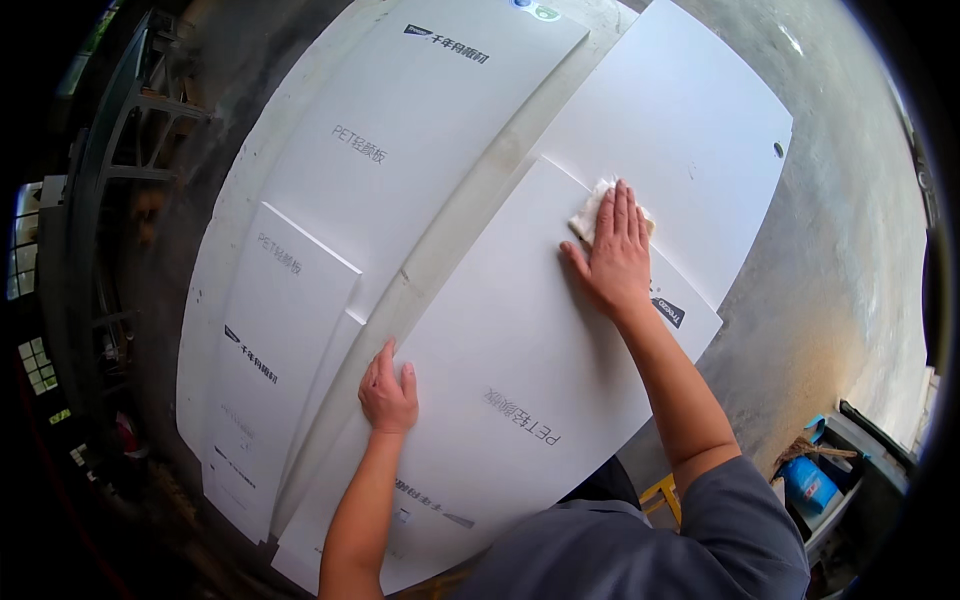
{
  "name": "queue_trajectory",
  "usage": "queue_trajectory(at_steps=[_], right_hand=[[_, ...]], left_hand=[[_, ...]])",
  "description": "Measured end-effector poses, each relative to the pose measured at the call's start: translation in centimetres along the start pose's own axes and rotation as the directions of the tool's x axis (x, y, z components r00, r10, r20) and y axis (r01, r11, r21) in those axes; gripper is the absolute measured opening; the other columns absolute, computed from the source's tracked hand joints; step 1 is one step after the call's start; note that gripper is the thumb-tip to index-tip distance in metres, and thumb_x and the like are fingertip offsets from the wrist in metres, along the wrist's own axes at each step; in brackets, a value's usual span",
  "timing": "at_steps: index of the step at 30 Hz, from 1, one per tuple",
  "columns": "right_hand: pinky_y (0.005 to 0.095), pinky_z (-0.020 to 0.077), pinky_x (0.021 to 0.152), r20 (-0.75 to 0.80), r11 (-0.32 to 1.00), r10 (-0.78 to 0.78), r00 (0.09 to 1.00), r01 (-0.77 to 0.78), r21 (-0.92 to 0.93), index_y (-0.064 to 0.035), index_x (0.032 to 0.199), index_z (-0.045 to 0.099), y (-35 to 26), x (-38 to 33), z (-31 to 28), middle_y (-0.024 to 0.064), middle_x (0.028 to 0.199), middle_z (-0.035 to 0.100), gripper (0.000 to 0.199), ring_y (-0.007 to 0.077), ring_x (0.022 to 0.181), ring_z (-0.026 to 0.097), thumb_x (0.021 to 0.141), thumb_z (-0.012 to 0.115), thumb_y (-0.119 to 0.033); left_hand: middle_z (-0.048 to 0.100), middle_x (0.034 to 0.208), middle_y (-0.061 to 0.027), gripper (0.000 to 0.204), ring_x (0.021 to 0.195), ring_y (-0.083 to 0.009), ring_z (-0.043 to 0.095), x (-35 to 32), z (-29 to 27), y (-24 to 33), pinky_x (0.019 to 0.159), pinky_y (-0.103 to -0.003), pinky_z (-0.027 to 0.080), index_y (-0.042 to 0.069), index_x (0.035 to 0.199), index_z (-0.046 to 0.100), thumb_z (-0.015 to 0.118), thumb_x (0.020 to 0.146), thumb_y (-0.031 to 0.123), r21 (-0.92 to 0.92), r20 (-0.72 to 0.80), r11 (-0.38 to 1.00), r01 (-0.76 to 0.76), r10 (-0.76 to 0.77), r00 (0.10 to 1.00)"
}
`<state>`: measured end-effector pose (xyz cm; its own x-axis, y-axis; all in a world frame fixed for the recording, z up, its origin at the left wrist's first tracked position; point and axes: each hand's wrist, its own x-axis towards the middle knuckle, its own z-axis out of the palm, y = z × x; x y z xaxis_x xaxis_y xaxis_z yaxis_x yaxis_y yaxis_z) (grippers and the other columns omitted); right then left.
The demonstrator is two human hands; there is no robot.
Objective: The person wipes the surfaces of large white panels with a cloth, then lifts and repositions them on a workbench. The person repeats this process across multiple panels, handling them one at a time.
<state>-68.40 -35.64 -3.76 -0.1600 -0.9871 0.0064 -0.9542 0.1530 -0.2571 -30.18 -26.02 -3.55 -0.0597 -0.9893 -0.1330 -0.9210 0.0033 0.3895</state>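
A large white panel (460, 350) with faint grey and black print lies flat in front of me. My right hand (614, 250) presses a crumpled whitish cloth (590, 215) against this panel near its far edge, fingers stretched forward over the cloth and thumb out to the side. At the panel's left edge rests my left hand (388, 390), its fingers along the edge and its thumb lifted apart; nothing shows in it. Beyond the far edge, another white panel (680, 130) lies partly under the near one and has a small dark hole near its right side.
More printed white panels (420, 110) lie to the left, a shorter one (285, 300) on top. A worn pale tabletop (440, 245) shows in the gap between. At lower right stands a cart (870, 450) with a blue container (808, 484). A metal rack (140, 130) is at far left.
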Motion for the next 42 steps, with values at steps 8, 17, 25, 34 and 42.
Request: queue_trajectory(at_steps=[8,17,25,34,42], right_hand=[[0.0452,0.0164,0.128,-0.120,0.994,-0.108,0.987,0.104,-0.036,0.0114,0.153,0.034,-8.1,8.3,2.6,0.0255,0.165,0.029,0.093,0.0364,0.157,0.020,0.098,0.051,-0.062],[0.0447,0.0122,0.129,-0.060,0.983,-0.180,0.982,0.178,-0.034,0.0072,0.158,0.028,-7.6,8.1,3.0,0.0217,0.169,0.022,0.097,0.0334,0.159,0.015,0.098,0.045,-0.067],[0.0468,0.0166,0.128,-0.102,0.971,0.239,0.966,-0.239,0.015,0.0096,0.156,0.028,7.8,-7.1,-1.2,0.0257,0.167,0.022,0.096,0.0378,0.157,0.017,0.095,0.061,-0.056],[0.0604,0.0085,0.126,0.014,0.950,0.257,0.966,-0.250,-0.190,0.0074,0.159,0.022,11.2,-8.4,-2.5,0.0237,0.170,0.017,0.095,0.0392,0.159,0.008,0.098,0.054,-0.057],[0.0618,0.0083,0.125,-0.007,0.946,-0.225,0.974,0.217,-0.242,0.0001,0.161,0.025,-6.2,3.1,4.2,0.0164,0.171,0.019,0.093,0.0345,0.160,0.012,0.099,0.045,-0.066]], left_hand=[[0.066,0.126,-0.0196,0.049,0.116,-0.0403,0.062,0.6,-0.3,1.1,0.098,-0.049,0.049,0.003,0.139,0.055,0.059,0.097,0.028,0.002,-0.002,1.000,-0.031,0.031,1.000],[0.066,0.130,-0.0199,0.048,0.118,-0.0409,0.062,1.0,-0.2,0.7,0.099,-0.048,0.049,0.004,0.139,0.055,0.057,0.098,0.028,0.030,-0.017,0.998,-0.047,0.047,0.999],[0.064,0.134,-0.0203,0.045,0.121,-0.0417,0.061,0.5,0.7,0.3,0.100,-0.048,0.049,0.004,0.140,0.054,0.050,0.103,0.028,0.048,-0.020,0.998,-0.045,0.046,0.999],[0.064,0.135,-0.0186,0.046,0.122,-0.0391,0.061,0.1,1.2,-0.1,0.101,-0.048,0.049,0.005,0.141,0.054,0.053,0.103,0.031,0.068,-0.041,0.998,0.010,-0.008,0.999],[0.029,0.166,-0.0201,0.079,0.154,-0.0387,0.028,-10.3,1.7,3.9,0.125,-0.055,0.023,-0.002,0.157,0.031,0.069,0.090,0.017,-0.172,-0.124,0.956,-0.239,0.220,0.968]])
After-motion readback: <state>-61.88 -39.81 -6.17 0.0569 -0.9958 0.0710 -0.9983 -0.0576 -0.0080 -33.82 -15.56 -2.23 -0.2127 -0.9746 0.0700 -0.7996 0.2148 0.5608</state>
